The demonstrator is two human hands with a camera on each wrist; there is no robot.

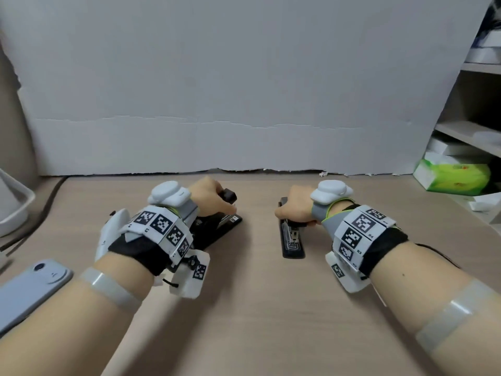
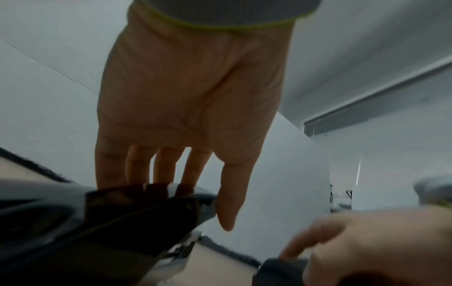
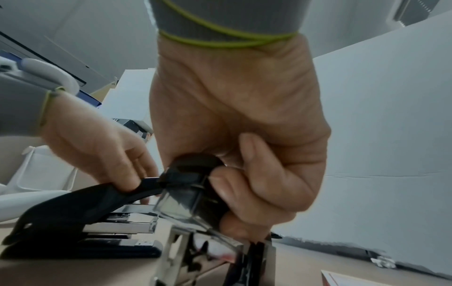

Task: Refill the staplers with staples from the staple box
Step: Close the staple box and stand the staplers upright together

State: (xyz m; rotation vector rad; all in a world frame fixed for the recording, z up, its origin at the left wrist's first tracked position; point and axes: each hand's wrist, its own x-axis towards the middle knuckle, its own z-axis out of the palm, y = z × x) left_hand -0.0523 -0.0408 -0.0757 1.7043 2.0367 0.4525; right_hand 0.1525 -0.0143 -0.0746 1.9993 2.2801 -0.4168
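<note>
The left hand reaches forward over the black plastic stapler with a steel magazine that lies at about 10 o'clock from the middle of the counter. Its fingers curl over the raised black top arm and hold it lifted, the thumb hanging straight beside the arm's front end. Under the arm the steel magazine lies open to view above the black base.

The right hand is clenched round the top cover of the second black stapler, at about 2 o'clock from the counter's middle. Its fingers wrap the dark cover, which stands swung up from the base, and the metal channel and spring parts show below it. This stapler's base lies flat on the pale wooden counter, pointing towards the person. The two staplers lie near each other but apart.

At 8 o'clock a pale blue phone lies on the counter beside the left forearm. At 9 o'clock stands a white plastic tray. A large white board stands upright across the back at 12 o'clock. At 3 o'clock a green and white tissue pack sits by grey shelves.
</note>
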